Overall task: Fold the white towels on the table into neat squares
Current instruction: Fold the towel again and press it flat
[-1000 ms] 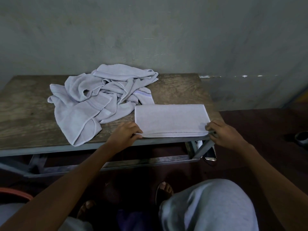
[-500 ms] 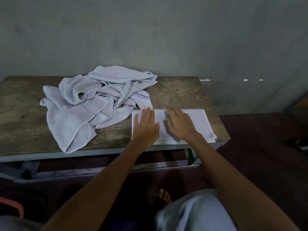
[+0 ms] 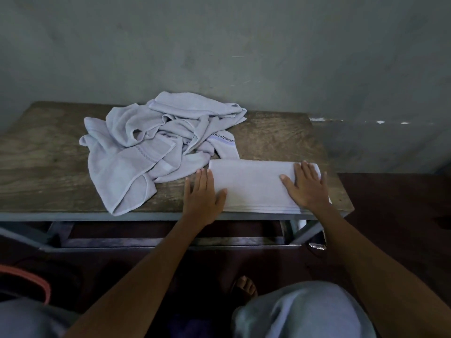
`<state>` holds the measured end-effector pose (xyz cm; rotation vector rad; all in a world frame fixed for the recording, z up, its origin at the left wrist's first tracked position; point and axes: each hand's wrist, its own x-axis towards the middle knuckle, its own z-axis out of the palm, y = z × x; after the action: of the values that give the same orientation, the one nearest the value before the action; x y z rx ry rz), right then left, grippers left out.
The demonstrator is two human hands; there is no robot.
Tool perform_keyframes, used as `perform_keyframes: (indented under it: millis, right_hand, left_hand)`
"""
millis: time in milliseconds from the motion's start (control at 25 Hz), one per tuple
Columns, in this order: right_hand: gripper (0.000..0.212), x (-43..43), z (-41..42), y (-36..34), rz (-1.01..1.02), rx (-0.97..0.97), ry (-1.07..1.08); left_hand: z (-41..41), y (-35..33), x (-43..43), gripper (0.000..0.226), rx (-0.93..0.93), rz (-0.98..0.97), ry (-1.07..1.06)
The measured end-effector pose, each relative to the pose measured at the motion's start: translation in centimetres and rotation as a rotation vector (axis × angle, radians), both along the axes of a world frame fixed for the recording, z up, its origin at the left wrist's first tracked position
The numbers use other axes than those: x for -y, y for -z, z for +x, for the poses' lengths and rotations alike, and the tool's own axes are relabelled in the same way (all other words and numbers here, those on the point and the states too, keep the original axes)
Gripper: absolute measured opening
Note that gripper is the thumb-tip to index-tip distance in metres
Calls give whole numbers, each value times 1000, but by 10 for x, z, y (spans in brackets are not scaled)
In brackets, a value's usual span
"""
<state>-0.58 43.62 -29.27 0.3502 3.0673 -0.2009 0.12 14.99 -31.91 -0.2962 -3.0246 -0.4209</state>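
While a folded white towel [image 3: 253, 184] lies flat as a wide rectangle at the near right corner of a worn wooden table [image 3: 44, 172], its near edge showing stacked layers along the table's front rim, a person presses both palms down on it. The left hand [image 3: 202, 193], fingers straight and held close together, rests over the towel's left edge, partly on cloth and partly on bare wood; the right hand [image 3: 306, 185], fingers slightly spread, lies flat on the towel's right end. Neither hand pinches or grips anything. At about ten o'clock from the folded towel, a rumpled heap of unfolded towels [image 3: 156, 147] sprawls across the middle of the table (one bears a dark stitched band near its hem), its nearest fold touching the folded towel's far left corner. The table stands on a grey metal frame [image 3: 170, 242] against a dull grey wall [image 3: 219, 45] at twelve o'clock. At six o'clock, the person's pale-clothed knee [image 3: 305, 313] and bare toes [image 3: 245, 285] show above a dark floor.
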Motion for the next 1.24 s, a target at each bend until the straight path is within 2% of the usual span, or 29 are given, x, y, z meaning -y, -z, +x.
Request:
perform_keyframes:
  millis: [80, 200, 320, 400, 480, 560, 720, 920, 1080, 1160, 1240]
  right_hand:
    - [63, 28, -16, -14, 87, -122, -47]
    - [36, 100, -42, -38, 68, -174, -399]
    - [29, 151, -74, -52, 51, -26, -558]
    - [26, 165, -91, -55, 98, 112, -574]
    - [15, 170, -100, -54, 87, 209, -580]
    - [14, 174, -103, -52, 22, 258, -568]
    - [2, 171, -99, -52, -198, 245, -522]
    - [9, 157, -88, -78, -598, 235, -356]
    - [11, 145, -75, -94, -730, 218, -295]
    - [10, 143, -72, -95, -806, 208, -278]
    - [7, 141, -72, -98, -881, 191, -240]
  left_hand:
    - [10, -5, 7, 73, 48, 110, -115]
    - [28, -18, 10, 44, 0, 247, -277]
    - [36, -32, 13, 27, 155, 533, -394]
    - [36, -35, 11, 30, 231, 520, -405]
    - [33, -33, 8, 29, 264, 467, -414]
    - [27, -31, 7, 30, 312, 469, -404]
    - [19, -30, 14, 20, 400, 551, -332]
    - [19, -32, 15, 20, 412, 577, -313]
    - [19, -37, 15, 12, 414, 669, -323]
    - [19, -41, 15, 26, 419, 641, -306]
    - [23, -43, 13, 26, 390, 670, -312]
